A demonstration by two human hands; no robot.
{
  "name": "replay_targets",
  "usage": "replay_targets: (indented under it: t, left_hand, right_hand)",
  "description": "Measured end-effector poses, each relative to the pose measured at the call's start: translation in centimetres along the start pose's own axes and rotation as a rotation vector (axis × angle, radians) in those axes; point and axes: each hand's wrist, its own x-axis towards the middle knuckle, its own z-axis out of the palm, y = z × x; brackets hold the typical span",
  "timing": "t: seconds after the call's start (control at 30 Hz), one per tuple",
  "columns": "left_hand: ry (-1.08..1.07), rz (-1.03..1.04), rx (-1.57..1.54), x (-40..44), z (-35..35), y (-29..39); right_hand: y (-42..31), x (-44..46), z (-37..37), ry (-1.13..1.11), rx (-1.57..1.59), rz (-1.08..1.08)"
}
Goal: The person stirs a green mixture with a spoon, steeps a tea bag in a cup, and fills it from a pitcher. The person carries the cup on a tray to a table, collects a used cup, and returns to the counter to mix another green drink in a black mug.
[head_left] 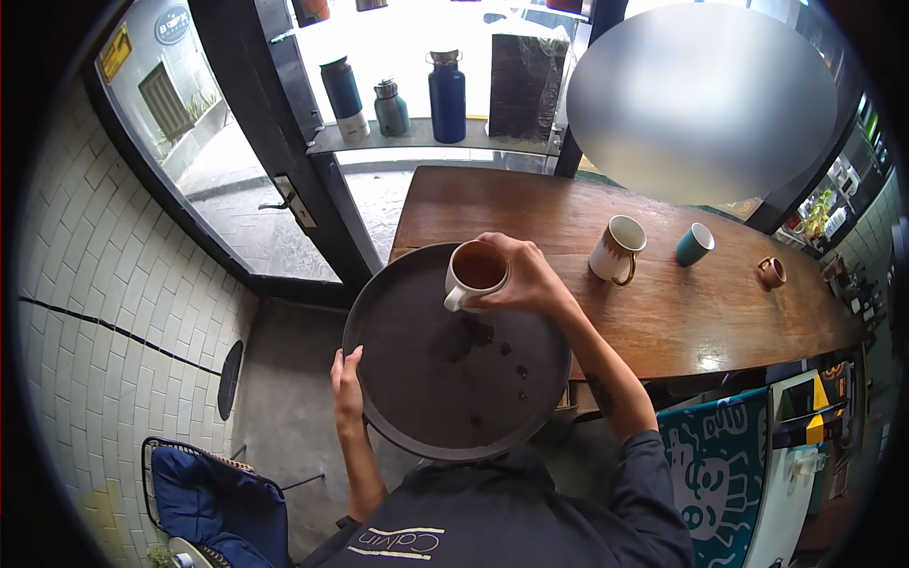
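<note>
A round dark serving tray [417,379] is held in front of my body, overlapping the near left edge of the wooden table. My left hand [347,374] grips its left rim, thumb on top and the other fingers partly hidden. With my right hand [525,275] I hold a white cup [458,279] of brown liquid over the tray's far part, fingers wrapped round its right side. The cup's handle points toward me. I cannot tell whether its base touches the tray. Several wet drops [522,371] lie on the tray below the cup.
On the wooden table [530,213] stand a tall white-and-brown mug [606,251], a teal cup [695,246] and a small brown cup [773,273]. Bottles [447,99] line the window shelf. A glass door [284,204] is at left, a blue-cushioned chair [213,502] at lower left.
</note>
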Motion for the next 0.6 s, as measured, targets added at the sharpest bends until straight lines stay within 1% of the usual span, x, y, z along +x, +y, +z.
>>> replay_targets:
  t: [0.13,0.2,0.37,0.5,0.6]
  left_hand:
    - [-0.002,0.016,0.012,0.3,-0.1,-0.4]
    - [-0.004,0.021,0.023,0.5,-0.2,-0.5]
    - [-0.036,0.002,-0.114,1.6,0.0,-2.3]
    - [-0.003,-0.026,-0.06,-0.3,0.3,0.5]
    - [0.002,-0.024,-0.042,0.0,0.2,-0.1]
  right_hand:
    - [1.2,0.5,1.1,0.0,-0.02,0.03]
    - [1.5,0.9,2.3,-0.003,-0.08,-0.036]
    - [0.2,2.0,3.9,-0.067,-0.011,-0.065]
    - [-0.5,2.5,5.0,-0.078,0.024,-0.093]
    - [-0.4,2.8,5.7,-0.091,0.021,-0.111]
